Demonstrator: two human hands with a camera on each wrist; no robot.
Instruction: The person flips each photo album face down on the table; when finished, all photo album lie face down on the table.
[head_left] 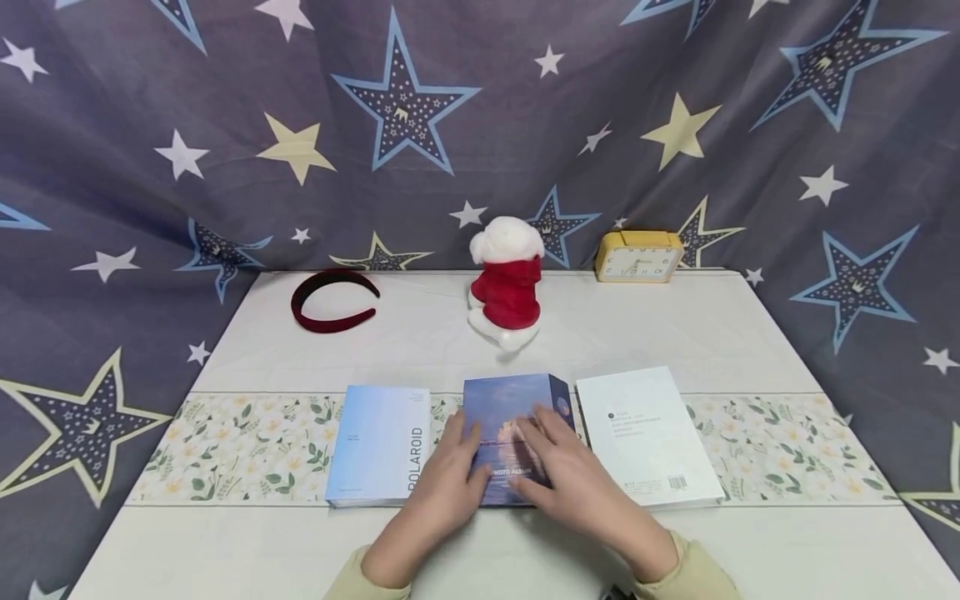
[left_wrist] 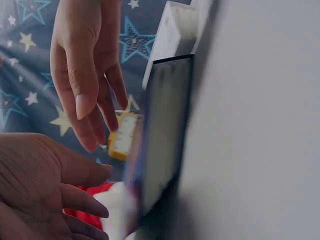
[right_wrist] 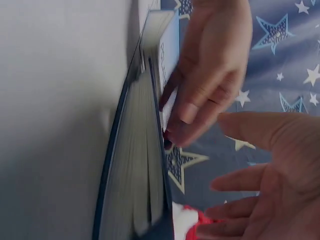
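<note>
Hands flat: left hand and right hand rest open on photo album, no grip closed. Risk: album skids into Polaroid book or white book.

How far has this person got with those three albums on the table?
Done: three albums lie side by side on the flowered runner. In hand: the left hand and right hand rest on the dark blue middle album, which lies closed. Left: the pale blue album and white album lie untouched.

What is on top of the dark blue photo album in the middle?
Both hands lie on the photo album: left hand at its left edge, right hand across the cover. The cover beneath them is hidden.
</note>
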